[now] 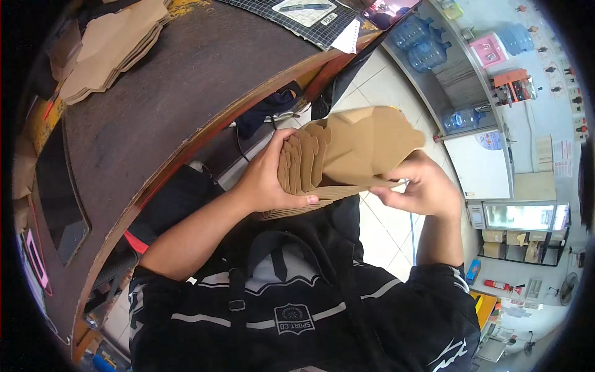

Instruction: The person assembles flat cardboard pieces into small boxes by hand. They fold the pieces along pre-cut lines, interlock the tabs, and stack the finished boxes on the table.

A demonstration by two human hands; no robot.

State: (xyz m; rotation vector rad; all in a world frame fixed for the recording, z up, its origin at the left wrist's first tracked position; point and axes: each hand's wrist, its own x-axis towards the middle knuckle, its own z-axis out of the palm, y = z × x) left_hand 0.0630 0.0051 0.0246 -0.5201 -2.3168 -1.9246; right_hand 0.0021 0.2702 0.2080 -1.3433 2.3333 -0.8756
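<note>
A stack of brown kraft cardboard box blanks (353, 146), partly folded, is held up in front of my body. Round its left end my left hand (268, 173) is closed, the thumb along the lower edge and the fingers behind. Curved tabs overlap in layers beside that hand. At the stack's right end my right hand (431, 186) has its fingers bent against the edge of a blank, partly hidden behind it. Its thumb is at the lower corner.
To the left curves a dark brown table (155, 93) with a worn edge. Flat cardboard pieces (114, 53) are piled on it. A cutting mat (291, 18) with a pen-like cutter and a phone (387, 12) lie at its far end. Water jugs (427, 53) stand on shelving at right.
</note>
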